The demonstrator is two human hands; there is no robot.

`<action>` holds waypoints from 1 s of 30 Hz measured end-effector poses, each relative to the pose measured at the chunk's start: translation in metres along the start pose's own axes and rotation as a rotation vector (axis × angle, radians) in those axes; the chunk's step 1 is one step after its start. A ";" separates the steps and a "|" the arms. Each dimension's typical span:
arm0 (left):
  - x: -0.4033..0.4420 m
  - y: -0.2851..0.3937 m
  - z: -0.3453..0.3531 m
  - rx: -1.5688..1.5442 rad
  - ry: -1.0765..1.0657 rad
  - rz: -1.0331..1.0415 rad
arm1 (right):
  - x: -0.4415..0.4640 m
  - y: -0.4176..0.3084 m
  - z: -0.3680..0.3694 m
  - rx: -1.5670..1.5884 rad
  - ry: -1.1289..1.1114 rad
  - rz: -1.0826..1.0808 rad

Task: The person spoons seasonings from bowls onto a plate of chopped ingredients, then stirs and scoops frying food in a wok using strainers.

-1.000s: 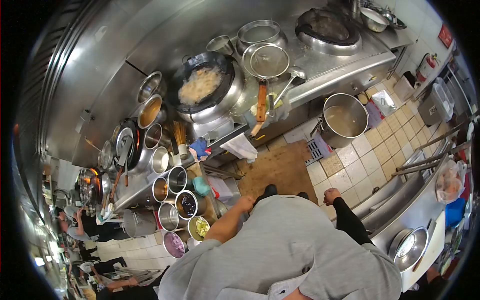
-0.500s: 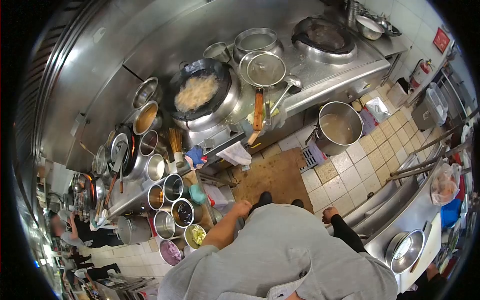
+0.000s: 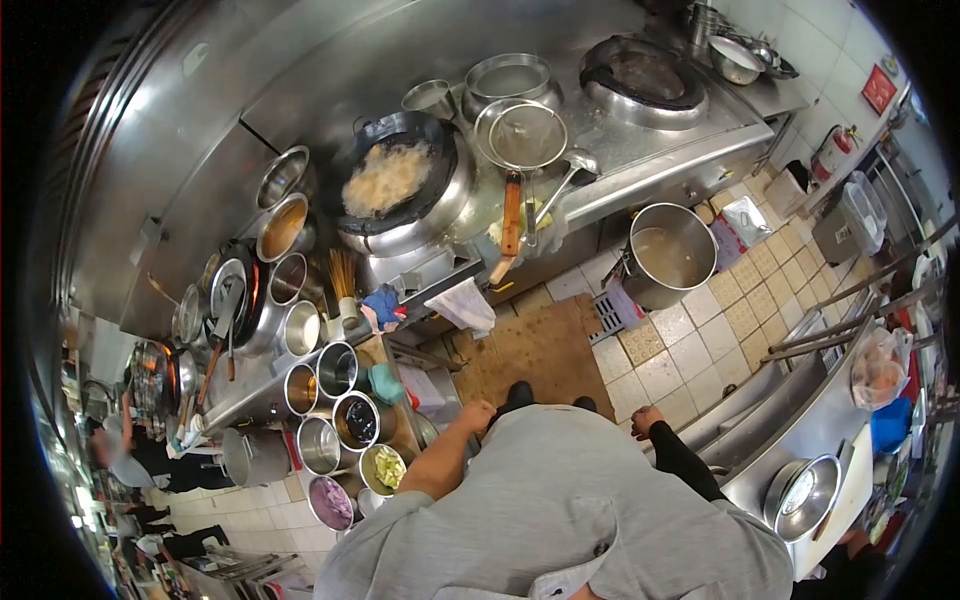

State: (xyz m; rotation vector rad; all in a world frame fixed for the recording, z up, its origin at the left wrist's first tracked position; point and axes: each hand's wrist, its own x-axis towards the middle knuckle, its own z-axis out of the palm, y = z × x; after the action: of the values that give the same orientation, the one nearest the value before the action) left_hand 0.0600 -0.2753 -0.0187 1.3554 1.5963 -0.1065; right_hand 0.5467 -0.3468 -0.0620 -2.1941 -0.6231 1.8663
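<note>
My left hand [image 3: 474,416] hangs in front of my body, its fingers curled in with nothing visible in them; the steel pots of ingredients are the nearest things on that side. My right hand [image 3: 646,421] hangs low above the tiled floor, loosely curled and holding nothing I can see. Ahead, a wok [image 3: 440,133] on the range holds bubbling oil with pale golden food [image 3: 388,180]. Right of it, a wooden-handled mesh strainer [image 3: 511,215] rests across a steel pot, beside a ladle [image 3: 577,165]. Neither hand touches any of these.
A large pot of cloudy liquid [image 3: 712,240] stands on the floor right of a brown mat [image 3: 540,350]. Chopped green vegetables [image 3: 384,468] and purple pieces [image 3: 331,502] fill pots at left. A counter with steel bowls [image 3: 803,500] runs along the right. Co-workers stand far left.
The whole view has shifted slightly. Both hands swing a little leftward and stay low, without taking hold of anything. The food in the wok keeps bubbling.
</note>
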 end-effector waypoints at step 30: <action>-0.023 -0.008 -0.002 0.070 0.073 -0.037 | 0.092 0.064 -0.009 -0.393 -0.194 -0.301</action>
State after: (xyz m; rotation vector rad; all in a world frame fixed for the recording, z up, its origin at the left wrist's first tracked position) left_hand 0.0494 -0.2934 -0.0056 1.3973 1.6931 -0.1380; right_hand 0.5786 -0.3625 -0.1682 -1.9877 -1.3770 1.9305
